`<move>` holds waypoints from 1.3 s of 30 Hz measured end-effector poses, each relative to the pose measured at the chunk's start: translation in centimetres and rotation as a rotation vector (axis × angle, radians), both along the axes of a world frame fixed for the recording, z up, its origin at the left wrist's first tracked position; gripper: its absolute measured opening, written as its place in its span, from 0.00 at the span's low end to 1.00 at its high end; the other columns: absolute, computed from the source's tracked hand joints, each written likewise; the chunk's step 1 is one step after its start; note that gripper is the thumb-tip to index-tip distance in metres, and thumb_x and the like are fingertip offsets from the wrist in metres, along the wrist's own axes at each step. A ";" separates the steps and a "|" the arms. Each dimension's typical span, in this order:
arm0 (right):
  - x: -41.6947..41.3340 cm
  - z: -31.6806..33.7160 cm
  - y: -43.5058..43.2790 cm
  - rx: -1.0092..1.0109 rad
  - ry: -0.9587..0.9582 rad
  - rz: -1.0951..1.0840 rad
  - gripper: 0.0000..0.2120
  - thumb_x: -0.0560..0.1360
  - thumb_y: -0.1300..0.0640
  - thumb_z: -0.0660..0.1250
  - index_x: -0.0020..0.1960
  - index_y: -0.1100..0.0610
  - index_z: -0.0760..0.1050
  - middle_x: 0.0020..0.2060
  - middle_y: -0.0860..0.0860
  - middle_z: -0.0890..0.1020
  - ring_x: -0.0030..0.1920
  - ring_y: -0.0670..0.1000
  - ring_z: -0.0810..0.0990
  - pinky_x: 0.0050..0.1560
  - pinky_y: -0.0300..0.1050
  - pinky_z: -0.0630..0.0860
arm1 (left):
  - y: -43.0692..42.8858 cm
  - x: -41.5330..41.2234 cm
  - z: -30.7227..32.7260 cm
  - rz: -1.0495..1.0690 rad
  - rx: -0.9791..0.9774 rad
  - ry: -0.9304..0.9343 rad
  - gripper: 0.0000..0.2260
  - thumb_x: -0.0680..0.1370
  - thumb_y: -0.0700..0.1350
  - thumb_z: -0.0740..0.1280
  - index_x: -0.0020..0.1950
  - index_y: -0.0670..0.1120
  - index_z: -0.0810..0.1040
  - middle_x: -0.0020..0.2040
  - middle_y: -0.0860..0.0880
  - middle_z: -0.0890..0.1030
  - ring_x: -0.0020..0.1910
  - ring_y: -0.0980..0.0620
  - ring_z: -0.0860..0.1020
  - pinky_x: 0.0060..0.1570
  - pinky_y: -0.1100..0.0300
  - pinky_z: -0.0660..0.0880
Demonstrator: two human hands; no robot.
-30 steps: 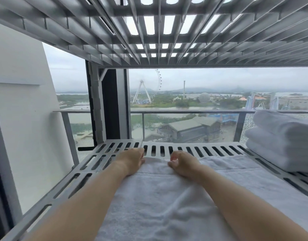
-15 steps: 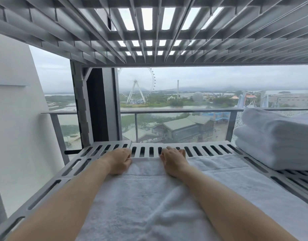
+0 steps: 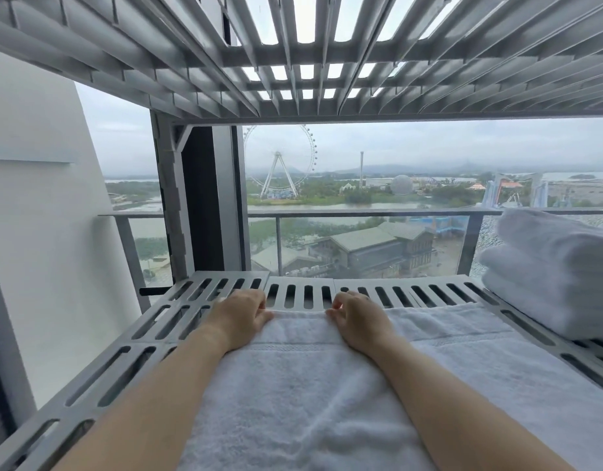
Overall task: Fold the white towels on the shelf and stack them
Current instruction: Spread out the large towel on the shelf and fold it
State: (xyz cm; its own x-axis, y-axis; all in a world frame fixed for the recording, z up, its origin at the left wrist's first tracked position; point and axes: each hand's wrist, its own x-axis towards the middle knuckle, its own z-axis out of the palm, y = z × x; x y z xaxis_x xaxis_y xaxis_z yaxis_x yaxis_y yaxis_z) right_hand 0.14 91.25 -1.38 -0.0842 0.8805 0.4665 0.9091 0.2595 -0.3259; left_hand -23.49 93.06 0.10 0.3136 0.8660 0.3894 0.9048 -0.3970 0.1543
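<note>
Towel (image 3: 310, 385) far edge stays pinched by left hand (image 3: 240, 319) and right hand (image 3: 359, 322).

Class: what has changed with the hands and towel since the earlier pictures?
The left hand and right hand, flatter a moment ago, now pinch the far edge of the spread white terry towel with curled fingers. The folded white towel stack and grey slotted shelf stayed put.
</note>
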 end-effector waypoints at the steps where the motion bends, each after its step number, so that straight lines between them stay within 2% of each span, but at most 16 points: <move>1: -0.1 -0.1 0.0 0.022 -0.012 -0.016 0.10 0.78 0.50 0.60 0.52 0.54 0.75 0.52 0.51 0.79 0.53 0.52 0.76 0.53 0.45 0.70 | 0.0 0.1 0.0 0.004 0.002 0.018 0.08 0.78 0.54 0.62 0.43 0.53 0.68 0.43 0.55 0.74 0.43 0.54 0.72 0.49 0.55 0.71; 5: -0.1 0.1 0.1 0.018 -0.071 -0.058 0.11 0.78 0.47 0.58 0.53 0.51 0.75 0.53 0.50 0.80 0.54 0.53 0.76 0.58 0.49 0.64 | -0.2 0.6 0.7 0.005 -0.025 0.146 0.06 0.79 0.52 0.59 0.44 0.53 0.66 0.44 0.55 0.72 0.44 0.54 0.70 0.50 0.56 0.68; 8: 1.5 0.7 -0.2 -0.030 -0.165 -0.093 0.12 0.79 0.48 0.55 0.54 0.52 0.73 0.53 0.51 0.79 0.56 0.54 0.75 0.59 0.53 0.59 | -0.6 1.4 1.4 0.003 -0.025 0.218 0.02 0.80 0.48 0.58 0.48 0.53 0.68 0.50 0.54 0.75 0.46 0.54 0.71 0.54 0.55 0.69; 11: 4.7 1.3 -0.8 -0.073 -0.203 -0.105 0.12 0.78 0.52 0.51 0.53 0.53 0.72 0.54 0.52 0.78 0.58 0.54 0.73 0.62 0.56 0.55 | -1.4 3.5 2.1 0.013 -0.097 0.275 0.16 0.76 0.35 0.57 0.56 0.54 0.71 0.57 0.54 0.74 0.55 0.53 0.72 0.59 0.54 0.68; 12: 5.8 1.4 -1.0 -0.091 -0.217 -0.111 0.12 0.78 0.53 0.51 0.52 0.53 0.71 0.54 0.52 0.78 0.58 0.54 0.73 0.63 0.58 0.54 | -1.6 4.6 2.1 0.021 -0.105 0.277 0.18 0.75 0.33 0.56 0.58 0.53 0.71 0.59 0.54 0.73 0.58 0.52 0.72 0.61 0.54 0.68; 17: 10.7 2.3 -2.1 -0.123 -0.303 -0.153 0.11 0.78 0.53 0.51 0.53 0.53 0.70 0.55 0.52 0.78 0.60 0.54 0.72 0.66 0.59 0.50 | -2.2 11.0 1.6 -0.012 -0.171 0.154 0.09 0.80 0.49 0.57 0.58 0.50 0.72 0.59 0.51 0.74 0.58 0.51 0.71 0.59 0.52 0.69; 20: 13.8 2.6 -2.4 -0.148 -0.288 -0.189 0.11 0.78 0.51 0.52 0.52 0.54 0.71 0.56 0.52 0.78 0.61 0.53 0.72 0.67 0.61 0.51 | -1.9 13.8 1.1 -0.028 -0.196 0.079 0.10 0.80 0.53 0.59 0.56 0.50 0.72 0.58 0.51 0.74 0.56 0.52 0.71 0.55 0.55 0.70; 24: 16.9 2.3 -2.4 -0.183 -0.239 -0.242 0.13 0.78 0.48 0.55 0.54 0.52 0.74 0.58 0.51 0.77 0.63 0.52 0.71 0.67 0.62 0.53 | -1.4 14.9 0.3 -0.053 -0.213 -0.026 0.09 0.79 0.53 0.61 0.55 0.51 0.73 0.58 0.52 0.74 0.56 0.53 0.72 0.58 0.55 0.71; 28: 17.1 2.7 -1.9 -0.224 -0.207 -0.215 0.13 0.77 0.46 0.58 0.54 0.52 0.74 0.58 0.51 0.77 0.62 0.53 0.70 0.66 0.61 0.59 | -1.7 14.5 -0.3 -0.056 -0.173 -0.141 0.05 0.78 0.52 0.64 0.49 0.51 0.73 0.54 0.51 0.76 0.53 0.52 0.74 0.56 0.55 0.71; 31: 17.0 3.4 -1.2 -0.213 -0.303 -0.161 0.12 0.78 0.47 0.58 0.54 0.55 0.73 0.57 0.53 0.77 0.60 0.54 0.72 0.60 0.54 0.67 | -1.8 14.5 -0.4 -0.061 -0.156 -0.176 0.05 0.78 0.51 0.64 0.47 0.51 0.71 0.49 0.51 0.77 0.49 0.52 0.75 0.51 0.56 0.73; 34: 16.9 3.8 -0.1 -0.211 -0.320 -0.127 0.13 0.78 0.47 0.59 0.53 0.56 0.73 0.56 0.53 0.77 0.58 0.55 0.73 0.57 0.52 0.70 | -1.8 14.6 -0.5 -0.053 -0.134 -0.173 0.05 0.79 0.49 0.62 0.47 0.49 0.69 0.45 0.50 0.76 0.44 0.51 0.75 0.47 0.56 0.73; 39: 16.9 1.8 0.7 -0.188 -0.150 -0.064 0.10 0.78 0.48 0.60 0.49 0.54 0.73 0.54 0.52 0.76 0.57 0.53 0.71 0.56 0.48 0.68 | -1.6 14.5 -1.0 -0.035 -0.107 -0.185 0.06 0.80 0.46 0.60 0.45 0.47 0.67 0.40 0.50 0.74 0.39 0.50 0.73 0.41 0.57 0.71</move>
State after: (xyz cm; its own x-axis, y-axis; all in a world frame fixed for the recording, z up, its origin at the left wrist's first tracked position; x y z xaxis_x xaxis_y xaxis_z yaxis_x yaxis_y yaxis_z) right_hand 17.03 91.91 0.39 -0.0810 0.9566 0.2801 0.9637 0.1469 -0.2230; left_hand -9.00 91.51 -0.86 0.2761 0.8953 0.3495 0.8430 -0.4003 0.3593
